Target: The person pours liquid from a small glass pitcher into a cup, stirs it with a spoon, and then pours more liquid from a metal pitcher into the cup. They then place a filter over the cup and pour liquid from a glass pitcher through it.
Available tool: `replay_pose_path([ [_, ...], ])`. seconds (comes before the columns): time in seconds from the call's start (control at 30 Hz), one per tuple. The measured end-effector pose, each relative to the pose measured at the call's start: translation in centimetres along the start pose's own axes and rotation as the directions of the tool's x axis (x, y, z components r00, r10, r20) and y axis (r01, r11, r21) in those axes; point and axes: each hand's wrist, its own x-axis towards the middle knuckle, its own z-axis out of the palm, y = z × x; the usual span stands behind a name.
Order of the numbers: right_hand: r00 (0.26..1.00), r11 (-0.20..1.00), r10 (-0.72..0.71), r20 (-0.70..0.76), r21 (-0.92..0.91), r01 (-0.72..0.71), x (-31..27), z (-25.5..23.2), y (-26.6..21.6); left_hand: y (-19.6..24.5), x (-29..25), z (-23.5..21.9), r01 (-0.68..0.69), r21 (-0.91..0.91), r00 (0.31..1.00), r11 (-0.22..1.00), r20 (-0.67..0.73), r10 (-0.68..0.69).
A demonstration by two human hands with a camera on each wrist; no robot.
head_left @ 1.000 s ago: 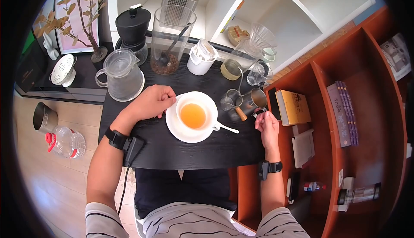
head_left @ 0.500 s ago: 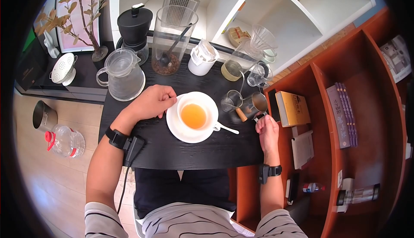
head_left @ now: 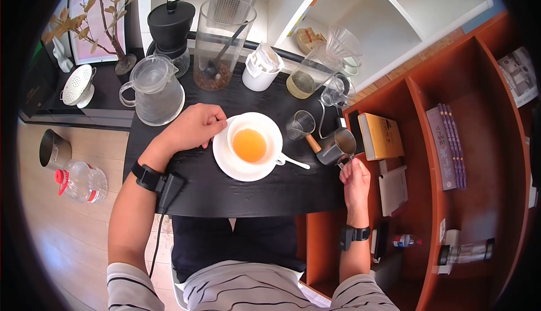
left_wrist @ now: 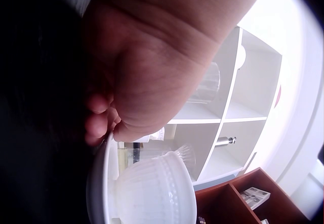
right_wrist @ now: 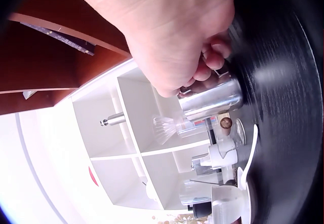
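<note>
My left hand pinches the left rim of a white saucer between thumb and fingers, as the left wrist view shows close up. A white teacup stands on that saucer, with amber liquid inside, and a white spoon sticks out past its handle. My right hand grips the handle of a shiny metal pitcher, which stands on the black table at its right side. Fingers curl around the handle, partly hidden by the palm in the right wrist view.
A small glass with a wooden handle is beside the pitcher. Along the back stand a glass jug, a black-topped grinder, a tall glass cylinder and a white cup. A red-brown shelf borders the right side.
My right hand has drawn the metal pitcher a little toward me, away from the glass with the wooden handle. My left hand stays on the saucer. The head view has shifted slightly.
</note>
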Motion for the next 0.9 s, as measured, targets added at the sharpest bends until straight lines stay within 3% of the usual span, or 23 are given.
replay_pose_path([
  [0.9, 0.998, 0.998, -0.056, 0.009, 0.014, 0.056, -4.6, -3.9, -0.7, 0.0, 0.0, 0.0, 0.003, -0.045, 1.000, 0.999, 0.004, -0.003],
])
